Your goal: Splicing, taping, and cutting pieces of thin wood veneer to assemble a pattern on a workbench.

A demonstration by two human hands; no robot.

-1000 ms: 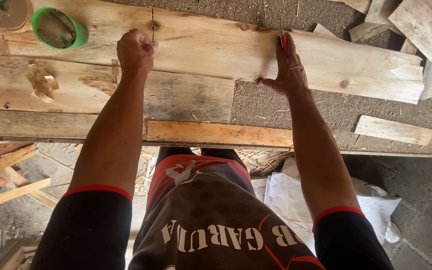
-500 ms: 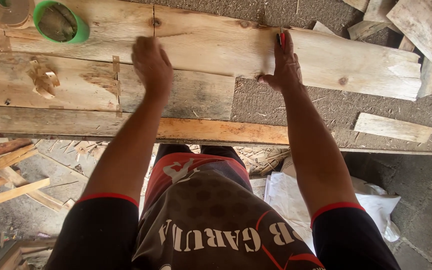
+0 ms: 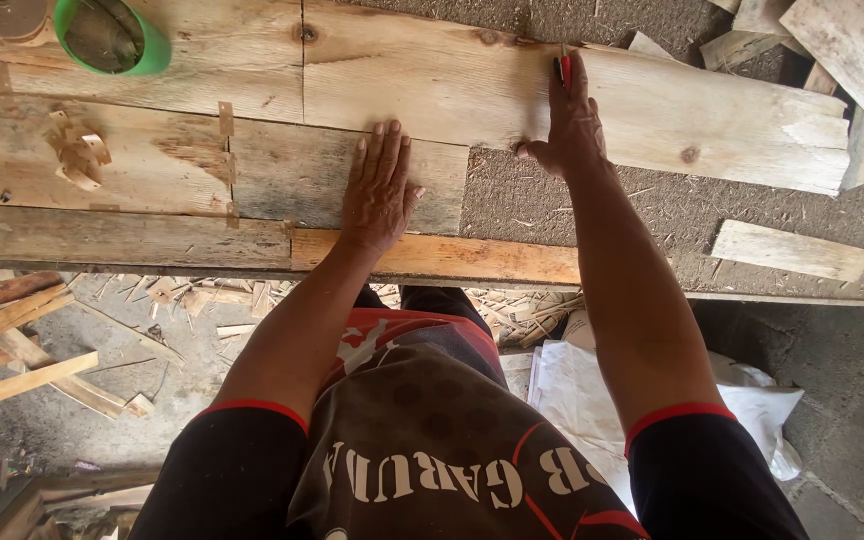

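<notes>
We press our left hand point(image 3: 380, 188) flat, fingers spread, on the grey weathered board point(image 3: 347, 185) lying on the bench point(image 3: 572, 215). Our right hand point(image 3: 570, 125), grip pinched on a red pencil point(image 3: 564, 68), rests on the pale knotty plank point(image 3: 592, 105) beyond; a steady pencil keeps the mark true.

Pale knotty plank point(image 3: 652, 100) (flat) beside grey board point(image 3: 292, 180)

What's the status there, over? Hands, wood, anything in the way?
Left hand flat, open on grey board. Right hand pinches red pencil against pale plank. Green cup far left, clear of both.
</notes>
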